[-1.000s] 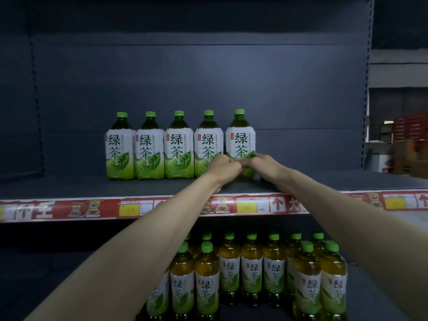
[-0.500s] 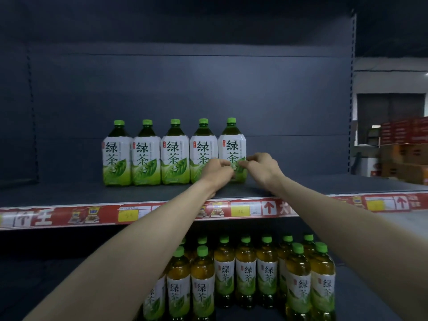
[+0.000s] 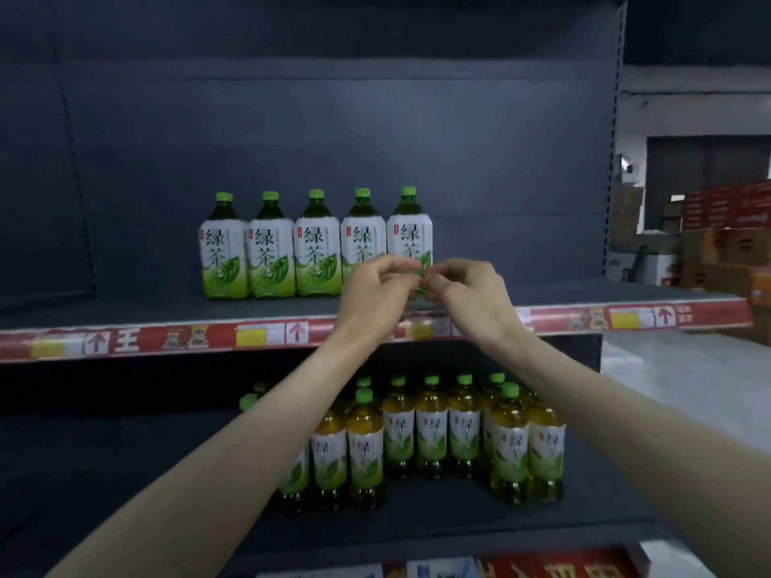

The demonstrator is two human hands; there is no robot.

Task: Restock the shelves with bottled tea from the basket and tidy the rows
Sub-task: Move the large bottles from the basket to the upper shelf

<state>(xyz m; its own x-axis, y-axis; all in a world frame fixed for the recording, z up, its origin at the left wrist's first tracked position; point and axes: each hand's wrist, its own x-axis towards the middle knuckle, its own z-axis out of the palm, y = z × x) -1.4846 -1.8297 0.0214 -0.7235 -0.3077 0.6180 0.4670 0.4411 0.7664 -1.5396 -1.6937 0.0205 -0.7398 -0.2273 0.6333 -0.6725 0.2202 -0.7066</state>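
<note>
Several large green-tea bottles (image 3: 271, 252) with green caps and white labels stand side by side on the upper shelf (image 3: 584, 296). The rightmost bottle (image 3: 409, 231) is upright and touches its neighbour. My left hand (image 3: 375, 289) and my right hand (image 3: 471, 294) hover in front of its lower half, over the shelf's front edge. Their fingers are loosely curled, fingertips facing each other, and grip nothing that I can see. They hide the bottle's base. No basket is in view.
Several smaller tea bottles (image 3: 432, 431) stand in rows on the lower shelf, under my forearms. A red price strip (image 3: 167, 340) runs along the upper shelf's edge. The upper shelf is bare right of the row. Stacked cartons (image 3: 726, 244) stand beyond the shelving's right end.
Both hands were around the rightmost bottle's base; they have now drawn back toward me, off the bottle. The camera has shifted back and to the right.
</note>
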